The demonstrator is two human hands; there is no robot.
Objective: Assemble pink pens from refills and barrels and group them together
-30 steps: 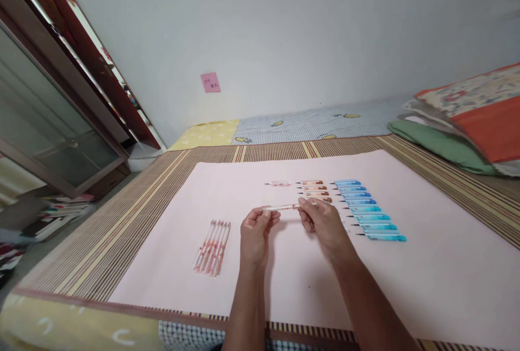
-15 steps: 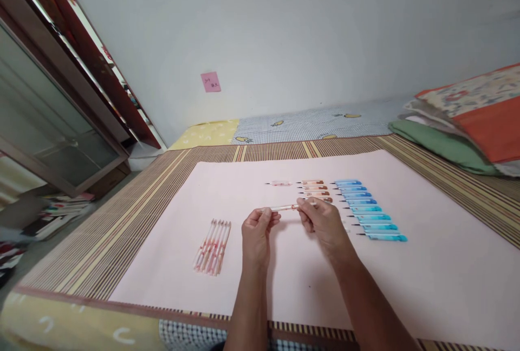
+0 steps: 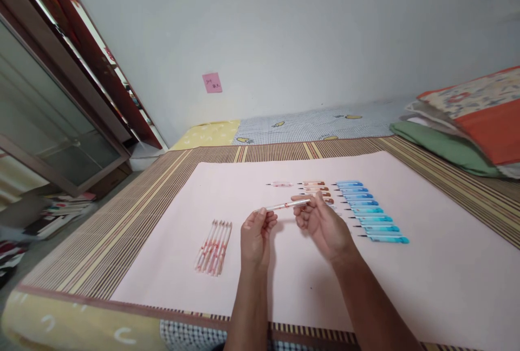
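A slim white-and-pink pen hangs level above the pale pink sheet. My right hand pinches its right end, palm turned partly up. My left hand has its fingers closed at the pen's left tip. Beyond my right hand lies a row of several blue pens, a shorter row of orange-brown pens and a single pink pen. To the left of my left hand, a bundle of several pink pens rests on the sheet.
The sheet lies on a striped mat over a bed. Folded bedding and pillows sit at the right. A glass-fronted cabinet and stacked books are at the left. A pink note is stuck on the wall.
My right hand has turned palm-up and lifted slightly, so the pen's right end now sits higher and the pen slants. My left hand has hardly moved.
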